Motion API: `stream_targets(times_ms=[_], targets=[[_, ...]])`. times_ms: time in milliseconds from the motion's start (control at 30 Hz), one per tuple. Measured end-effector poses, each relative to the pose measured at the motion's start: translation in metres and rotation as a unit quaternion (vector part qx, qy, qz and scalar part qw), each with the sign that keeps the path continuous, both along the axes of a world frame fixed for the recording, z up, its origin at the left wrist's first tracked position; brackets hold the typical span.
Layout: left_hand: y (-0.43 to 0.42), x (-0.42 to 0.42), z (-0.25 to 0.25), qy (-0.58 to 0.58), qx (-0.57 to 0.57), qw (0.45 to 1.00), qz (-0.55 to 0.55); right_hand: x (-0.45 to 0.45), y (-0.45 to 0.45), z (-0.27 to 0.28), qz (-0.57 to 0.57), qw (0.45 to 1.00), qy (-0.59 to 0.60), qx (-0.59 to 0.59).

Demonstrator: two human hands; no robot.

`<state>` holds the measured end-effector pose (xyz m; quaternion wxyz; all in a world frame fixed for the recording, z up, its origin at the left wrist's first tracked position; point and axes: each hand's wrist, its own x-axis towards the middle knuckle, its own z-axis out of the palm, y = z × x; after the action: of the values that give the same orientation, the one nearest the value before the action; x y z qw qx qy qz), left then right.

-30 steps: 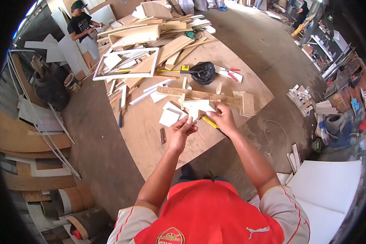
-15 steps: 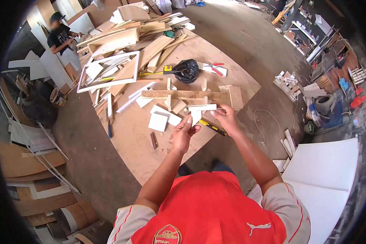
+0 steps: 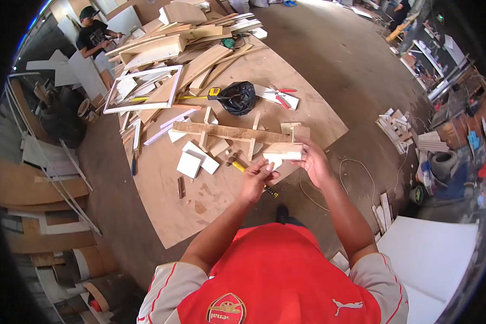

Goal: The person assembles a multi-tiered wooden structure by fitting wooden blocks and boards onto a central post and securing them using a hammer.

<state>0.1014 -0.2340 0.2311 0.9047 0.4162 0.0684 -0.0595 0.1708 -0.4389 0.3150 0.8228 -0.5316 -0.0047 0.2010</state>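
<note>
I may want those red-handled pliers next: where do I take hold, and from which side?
Take the pliers by both red handles together, probably best from the wearer's right. They lie on the white board with handles splayed toward that side, while the black bag sits beyond the other end. Gripping one handle alone might let the other swing.

The red shirt (image 3: 278,270) has beige, red-piped sleeves (image 3: 373,283).

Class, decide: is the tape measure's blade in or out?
Out: a yellow blade stretches from the tape measure toward the white frame.
</note>
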Motion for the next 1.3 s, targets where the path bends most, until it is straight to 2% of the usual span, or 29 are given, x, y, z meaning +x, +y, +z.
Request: stream_targets(times_ms=[67,167,267,367,500,533,633,667,833,933,1033,1200,1300], targets=[[-0.023,0.007,-0.008,0.014,0.011,1.000,-0.017,0.012,-0.021,-0.019,-0.011,1.000,0.014,0.016],[-0.051,0.012,-0.016,0.025,-0.004,0.999,0.019,0.026,-0.032,-0.029,-0.072,0.997,0.019,0.014],[-0.056,0.018,-0.023,0.022,-0.050,0.996,0.069,0.043,-0.034,-0.046,0.013,0.995,0.036,0.096],[-0.040,0.027,-0.027,-0.007,-0.018,0.993,0.118,0.059,-0.011,-0.037,0.018,0.991,0.057,0.122],[-0.001,0.037,-0.021,-0.080,0.057,0.983,0.157,0.085,0.020,-0.031,0.123,0.976,0.103,0.145],[0.007,0.040,-0.011,-0.057,0.061,0.981,0.175,0.085,0.032,-0.021,0.122,0.977,0.110,0.139],[0.029,0.048,-0.006,-0.060,0.108,0.977,0.172,0.102,0.055,-0.035,0.118,0.976,0.167,0.074],[0.034,0.051,-0.002,-0.043,0.141,0.974,0.175,0.108,0.061,-0.038,0.136,0.971,0.175,0.095],[0.059,0.074,0.007,-0.066,0.140,0.966,0.209,0.144,0.084,-0.047,0.200,0.938,0.218,0.182],[0.078,0.086,0.002,-0.053,0.149,0.966,0.203,0.149,0.109,-0.031,0.115,0.953,0.246,0.132],[0.093,0.099,-0.013,-0.040,0.128,0.972,0.195,0.157,0.121,-0.032,0.153,0.963,0.192,0.113],[0.100,0.114,-0.051,0.018,0.123,0.973,0.197,0.182,0.157,-0.041,0.136,0.981,0.120,-0.070],[0.100,0.119,-0.083,0.131,0.160,0.959,0.192,0.207,0.193,-0.063,0.160,0.968,0.071,-0.182]])
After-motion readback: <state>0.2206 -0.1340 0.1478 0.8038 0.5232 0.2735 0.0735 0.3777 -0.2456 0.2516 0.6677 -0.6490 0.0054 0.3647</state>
